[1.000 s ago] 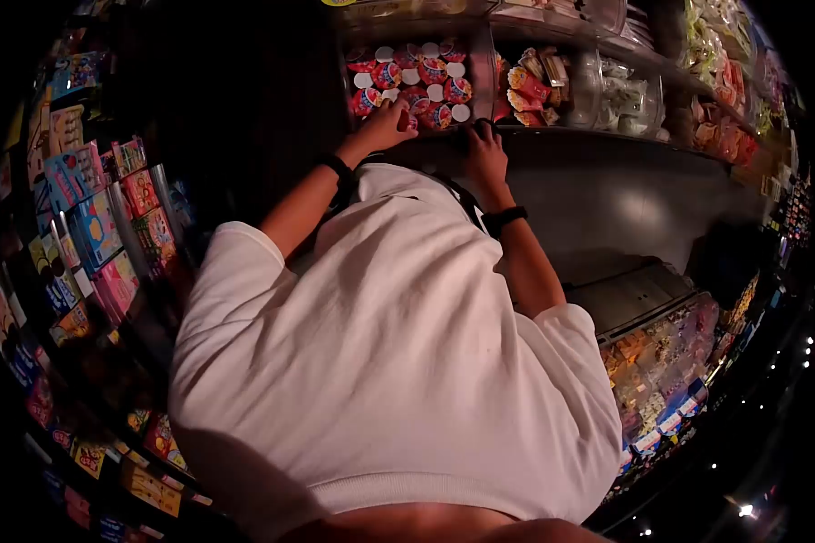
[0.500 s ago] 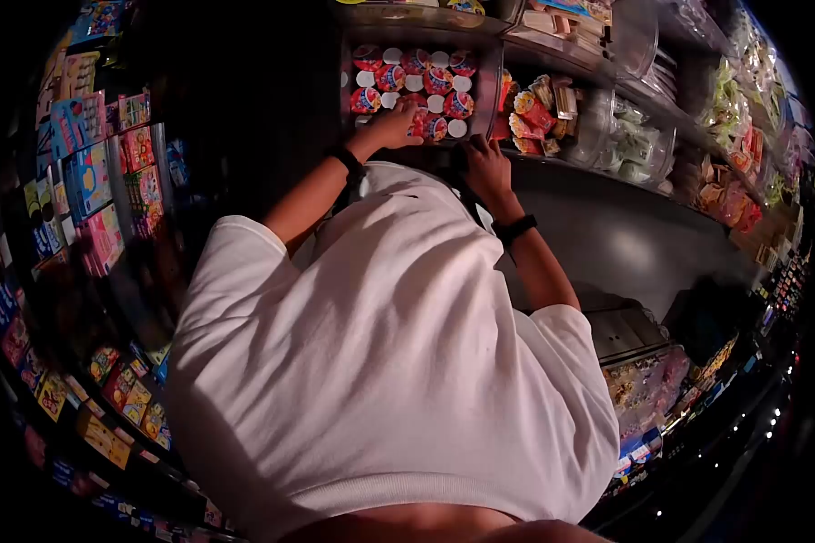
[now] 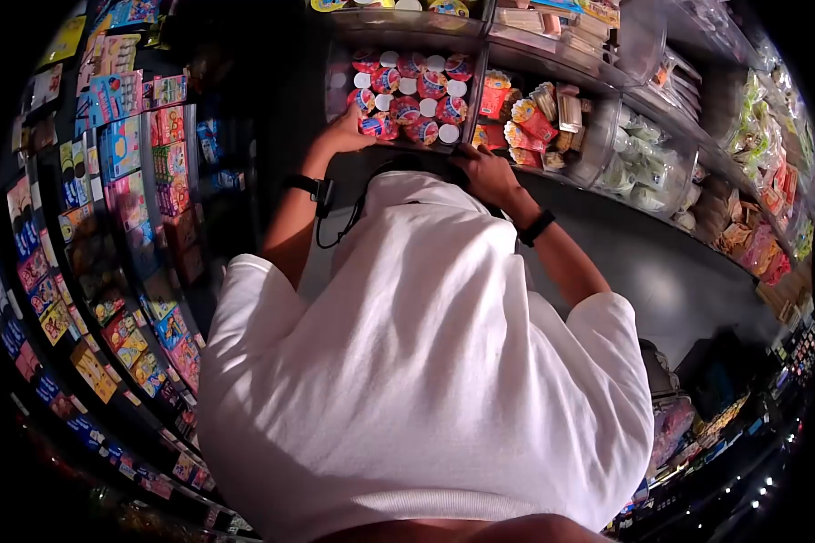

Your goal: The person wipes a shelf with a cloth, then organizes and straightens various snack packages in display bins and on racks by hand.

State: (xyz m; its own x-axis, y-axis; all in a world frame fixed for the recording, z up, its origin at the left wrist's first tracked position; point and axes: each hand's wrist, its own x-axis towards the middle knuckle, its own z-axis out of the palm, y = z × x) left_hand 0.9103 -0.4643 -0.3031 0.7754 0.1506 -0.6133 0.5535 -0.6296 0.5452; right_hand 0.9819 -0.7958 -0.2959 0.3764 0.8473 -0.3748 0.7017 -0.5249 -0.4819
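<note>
A clear bin (image 3: pixel 474 86) at the top middle holds rows of red printed cups (image 3: pixel 432 86) alternating with white round ends. My left hand (image 3: pixel 342 138) is at its near left corner. The fingers and thumb are bent around a red printed cup (image 3: pixel 376 125) there, partly covering it. At the near right corner my right hand (image 3: pixel 489 174) has its fingers curled over the bin's front edge. Both wrists wear black bands.
Right of the bin are compartments with red-and-yellow packets (image 3: pixel 532 122) and clear bags with pale green contents (image 3: pixel 647 163). Shelves of colourful boxes (image 3: pixel 122 149) curve down the left side. A grey panel (image 3: pixel 643 262) lies below the right compartments.
My left hand has moved left from the middle of the front row to the bin's near left corner. My right hand stays at the near right corner. The view has shifted slightly.
</note>
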